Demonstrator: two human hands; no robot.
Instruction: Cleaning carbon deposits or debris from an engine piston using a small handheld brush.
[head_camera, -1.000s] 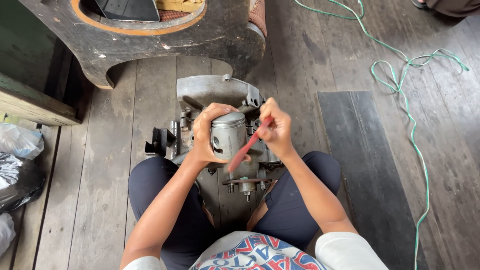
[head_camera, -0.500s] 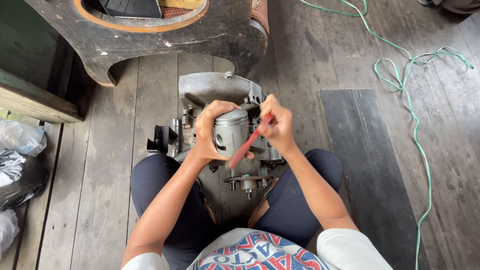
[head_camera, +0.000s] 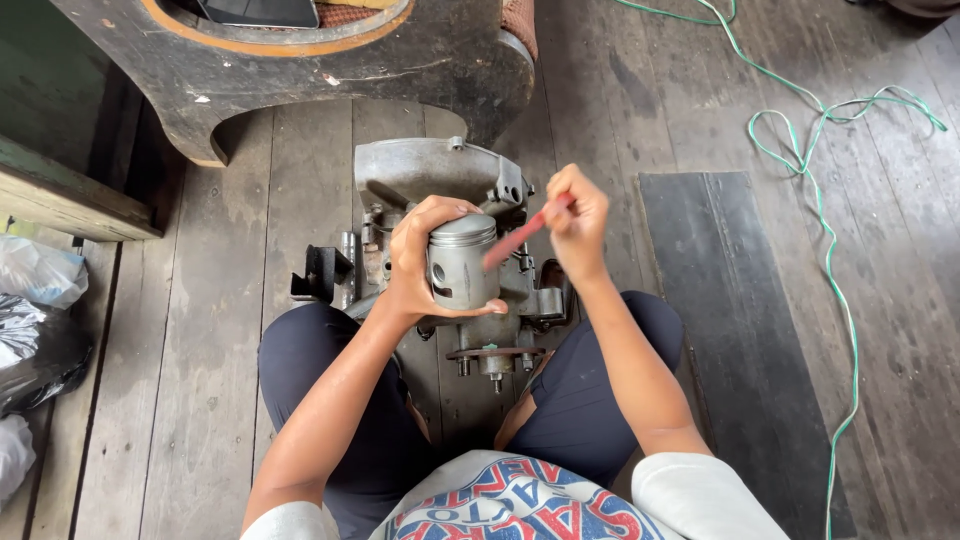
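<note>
A person seated on a plank floor (head_camera: 230, 300) grips a grey metal piston (head_camera: 462, 262) in the left hand (head_camera: 420, 262), fingers wrapped tight around its skirt and the crown turned up, while the right hand (head_camera: 577, 215) pinches a thin red tool (head_camera: 520, 238) between closed fingertips, its lower tip slanting down to the piston's upper side (whether tip and metal actually meet cannot be told from here). The piston is already out of its bore and held just above the engine case (head_camera: 440, 180), which stands between the person's knees near the middle of the floor; the work on the piston itself looks under way rather than finished, and the case below is open, with studs and fittings bare. Beyond the case, at the far edge of the floor, stands a dark wooden frame (head_camera: 330, 85) with an orange-rimmed round opening. A dark mat (head_camera: 740, 330) lies just to the right of the right knee, and a green cord (head_camera: 830, 250) loops along the right side. Plastic bags (head_camera: 35, 330) crowd the left edge, beneath a wooden beam (head_camera: 70, 195).
</note>
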